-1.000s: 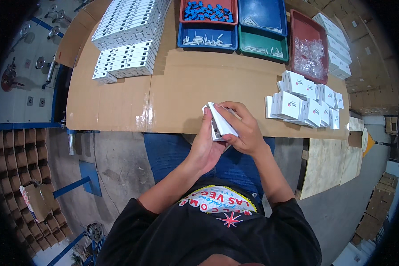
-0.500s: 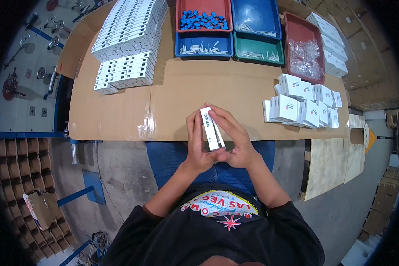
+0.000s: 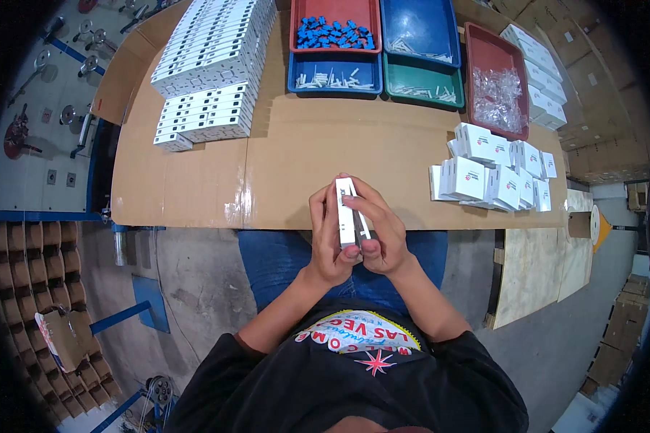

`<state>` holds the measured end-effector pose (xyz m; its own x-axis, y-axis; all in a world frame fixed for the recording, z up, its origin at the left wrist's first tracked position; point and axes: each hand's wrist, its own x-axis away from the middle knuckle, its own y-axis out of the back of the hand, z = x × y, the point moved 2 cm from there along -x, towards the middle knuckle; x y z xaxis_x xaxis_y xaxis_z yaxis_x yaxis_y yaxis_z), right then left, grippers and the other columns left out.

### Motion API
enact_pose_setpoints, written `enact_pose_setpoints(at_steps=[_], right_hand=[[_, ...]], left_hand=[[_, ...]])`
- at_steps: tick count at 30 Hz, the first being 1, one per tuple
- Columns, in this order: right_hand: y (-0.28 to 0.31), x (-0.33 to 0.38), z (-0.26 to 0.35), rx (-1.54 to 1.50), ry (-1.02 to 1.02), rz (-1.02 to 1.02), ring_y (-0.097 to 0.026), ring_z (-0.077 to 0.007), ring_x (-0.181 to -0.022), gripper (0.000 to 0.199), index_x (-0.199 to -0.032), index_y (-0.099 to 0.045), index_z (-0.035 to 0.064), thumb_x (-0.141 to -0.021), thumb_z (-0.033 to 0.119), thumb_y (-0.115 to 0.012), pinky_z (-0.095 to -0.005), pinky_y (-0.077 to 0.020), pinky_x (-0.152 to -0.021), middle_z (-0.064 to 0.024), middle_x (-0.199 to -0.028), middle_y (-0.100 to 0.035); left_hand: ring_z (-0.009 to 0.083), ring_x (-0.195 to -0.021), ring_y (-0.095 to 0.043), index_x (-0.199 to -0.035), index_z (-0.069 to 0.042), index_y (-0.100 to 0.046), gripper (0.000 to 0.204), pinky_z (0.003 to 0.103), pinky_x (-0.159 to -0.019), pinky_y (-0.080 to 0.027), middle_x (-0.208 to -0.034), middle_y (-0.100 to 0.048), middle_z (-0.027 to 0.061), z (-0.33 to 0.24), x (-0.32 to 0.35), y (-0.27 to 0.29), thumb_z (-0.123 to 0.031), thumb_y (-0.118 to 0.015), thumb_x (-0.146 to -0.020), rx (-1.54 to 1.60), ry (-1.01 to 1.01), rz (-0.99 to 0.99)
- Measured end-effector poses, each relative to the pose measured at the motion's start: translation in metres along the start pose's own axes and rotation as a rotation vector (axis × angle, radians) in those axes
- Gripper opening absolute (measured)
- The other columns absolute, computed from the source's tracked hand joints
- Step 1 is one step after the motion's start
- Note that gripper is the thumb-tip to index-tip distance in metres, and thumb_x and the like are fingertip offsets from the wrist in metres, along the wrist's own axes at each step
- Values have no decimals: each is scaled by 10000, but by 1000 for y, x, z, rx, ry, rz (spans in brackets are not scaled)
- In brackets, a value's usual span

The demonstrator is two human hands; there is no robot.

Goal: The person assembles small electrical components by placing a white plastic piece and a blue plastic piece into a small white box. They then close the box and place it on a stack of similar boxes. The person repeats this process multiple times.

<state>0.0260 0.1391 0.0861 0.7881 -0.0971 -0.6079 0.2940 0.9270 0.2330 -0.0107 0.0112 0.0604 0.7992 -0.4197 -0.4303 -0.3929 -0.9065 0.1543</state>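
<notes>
Both hands, left hand and right hand, now clamp 1 small white box turned upright on edge, lowered from above the cardboard table to its near edge, apparently being closed

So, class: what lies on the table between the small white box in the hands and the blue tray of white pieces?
Only bare brown cardboard, seen in the head view.

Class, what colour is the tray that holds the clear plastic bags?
Red, or reddish-brown: the tray at the table's far right, clearest in the head view.
</notes>
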Motion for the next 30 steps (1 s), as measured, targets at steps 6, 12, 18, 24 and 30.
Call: enact_pose_setpoints(at_steps=[6,12,18,24,30], right_hand=[[4,2,-5,-20,-125,11,-611,-468,-1247,607,-1344,-595,-25,-1086,504,-446,-443,-508,-1032,-330,-1402,-547],[4,1,-4,-53,-227,27,-623,-419,-1211,562,-1350,-569,-8,-1088,477,-458,-424,-507,-1026,-283,-1369,-543],[8,-2,-6,-77,-319,76,-556,-404,-1311,577,-1408,-525,5,-1056,461,-547,-445,-479,-1076,-274,-1436,-485],[15,-15,-7,273,-106,228,-481,-445,-1392,1008,-1559,-410,33,-790,543,-816,-517,-403,-1158,-236,-1541,-445],[28,-10,-14,273,-35,371,-536,-409,-1300,878,-1491,-539,37,-787,490,-805,-480,-467,-1077,-218,-1459,-527]], left_hand=[[381,-1348,-414,-1561,144,-256,1072,449,-1137,-353,-1429,-384,286,5,1,-2,-741,-443,-985,63,73,-1],[296,-1312,-469,-1509,110,-376,954,392,-1095,-388,-1416,-422,201,3,-2,-6,-711,-388,-1022,82,118,-44],[240,-1255,-539,-1510,66,-413,834,360,-1065,-425,-1372,-503,156,3,-2,-11,-640,-376,-1067,136,175,-90],[193,-1134,-667,-1437,-50,-510,676,356,-964,-541,-1242,-661,94,5,-10,2,-609,-347,-1093,775,871,-26],[218,-1158,-649,-1464,-118,-484,664,397,-963,-533,-1281,-642,85,-14,-19,9,-640,-324,-1084,1046,1054,59]])
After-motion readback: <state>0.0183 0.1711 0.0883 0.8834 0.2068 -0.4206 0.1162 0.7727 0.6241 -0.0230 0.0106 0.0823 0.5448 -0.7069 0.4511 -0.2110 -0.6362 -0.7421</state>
